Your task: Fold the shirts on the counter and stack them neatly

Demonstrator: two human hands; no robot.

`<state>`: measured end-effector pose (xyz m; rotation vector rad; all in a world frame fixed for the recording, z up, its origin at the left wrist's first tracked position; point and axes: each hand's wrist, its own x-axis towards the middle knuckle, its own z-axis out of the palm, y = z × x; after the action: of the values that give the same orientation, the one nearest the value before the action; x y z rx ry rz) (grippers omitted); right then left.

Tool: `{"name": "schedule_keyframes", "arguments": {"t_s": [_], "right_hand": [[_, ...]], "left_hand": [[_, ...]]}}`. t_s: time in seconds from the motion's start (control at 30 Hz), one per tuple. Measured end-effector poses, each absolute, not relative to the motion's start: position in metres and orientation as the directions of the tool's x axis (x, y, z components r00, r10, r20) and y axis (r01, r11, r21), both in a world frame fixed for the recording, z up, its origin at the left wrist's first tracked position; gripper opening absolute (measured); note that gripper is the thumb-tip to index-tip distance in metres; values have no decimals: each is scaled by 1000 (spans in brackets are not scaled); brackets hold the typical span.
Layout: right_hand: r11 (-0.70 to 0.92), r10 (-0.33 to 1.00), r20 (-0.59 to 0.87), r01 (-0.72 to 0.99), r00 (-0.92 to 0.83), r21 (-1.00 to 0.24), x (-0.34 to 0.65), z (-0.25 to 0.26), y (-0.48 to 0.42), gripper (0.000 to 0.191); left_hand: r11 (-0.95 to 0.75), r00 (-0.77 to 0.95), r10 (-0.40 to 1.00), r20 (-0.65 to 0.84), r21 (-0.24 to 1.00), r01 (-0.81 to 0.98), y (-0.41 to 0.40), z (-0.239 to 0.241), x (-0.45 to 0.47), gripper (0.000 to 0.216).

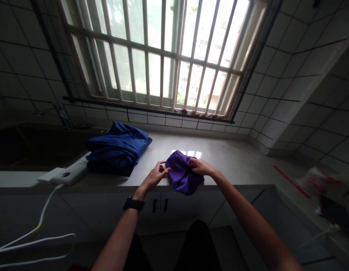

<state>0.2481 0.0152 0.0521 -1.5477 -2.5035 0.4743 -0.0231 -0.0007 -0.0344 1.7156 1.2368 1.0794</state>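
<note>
A bunched purple cloth (182, 174) lies at the front edge of the pale countertop (233, 158). My left hand (155, 175), with a black watch on its wrist, pinches the cloth's left side with closed fingers. Closed on the cloth's upper right edge is my right hand (201, 166). A stack of folded blue garments (118, 148) lies on the counter to the left of the hands.
A white power bank (67, 175) with a white cable (35, 233) sits at the counter's left front. A dark sink (27, 143) lies far left. A barred window (163, 56) is behind. Bags (321, 180) and a red strip (290, 181) lie at the right.
</note>
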Motion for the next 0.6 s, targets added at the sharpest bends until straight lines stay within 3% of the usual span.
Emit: {"name": "schedule_keyframes", "arguments": {"t_s": [0.13,0.17,0.23,0.3,0.37,0.47,0.5,0.6], "right_hand": [[585,728,61,573,-683,-573,243,80,1,7],[592,756,176,544,-630,-595,243,86,0,3],[590,804,487,559,-341,-582,243,93,1,17],[566,732,679,609,-60,-556,244,96,5,27],[567,752,649,610,-111,-553,248,99,10,33],[593,803,403,527,-438,-609,255,102,15,41],[594,799,393,495,-456,-634,256,103,16,43],[579,815,517,393,-262,-714,255,105,9,48]], "left_hand": [[-257,182,960,210,921,293,-4,-31,-24,79],[-268,202,956,213,913,307,-4,-30,-24,74],[-301,246,944,222,883,361,-6,-26,-24,61],[-331,270,935,230,841,428,-6,-24,-23,53],[-334,270,935,230,825,456,-6,-23,-22,50],[-279,234,952,197,873,399,-6,-24,-21,55],[-260,223,957,185,890,375,-6,-24,-21,60],[-241,207,963,175,902,358,-9,-23,-21,75]]}}
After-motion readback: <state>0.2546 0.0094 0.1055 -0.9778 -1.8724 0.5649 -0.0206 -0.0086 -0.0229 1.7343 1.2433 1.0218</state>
